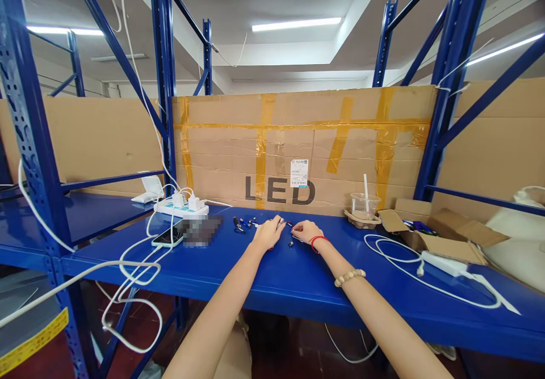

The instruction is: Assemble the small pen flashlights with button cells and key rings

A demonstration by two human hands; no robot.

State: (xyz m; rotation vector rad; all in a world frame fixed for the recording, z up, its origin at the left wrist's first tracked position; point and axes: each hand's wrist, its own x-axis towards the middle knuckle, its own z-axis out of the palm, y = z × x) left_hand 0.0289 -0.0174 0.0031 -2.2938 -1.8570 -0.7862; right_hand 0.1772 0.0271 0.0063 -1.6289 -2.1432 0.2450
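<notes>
My left hand (269, 234) is closed over the blue shelf top, its fingers pinching a small silvery piece (280, 222) whose kind is too small to tell. Just to its right, my right hand (307, 231) has its fingertips pressed together; what they hold, if anything, is too small to make out. A short dark and reddish piece (289, 223) shows between the two hands. Below the right fingertips lies a tiny dark and metallic part (291, 244). Several small black, blue and silvery parts (239, 225) are scattered left of my left hand.
On the left are a white power strip (183, 209), a phone (168, 234) and looping white cables (140, 268). To the right stand a plastic cup (365, 204) with a straw, an open cardboard box (443, 234) and a white adapter (443, 263). A cardboard wall (221, 163) closes the back.
</notes>
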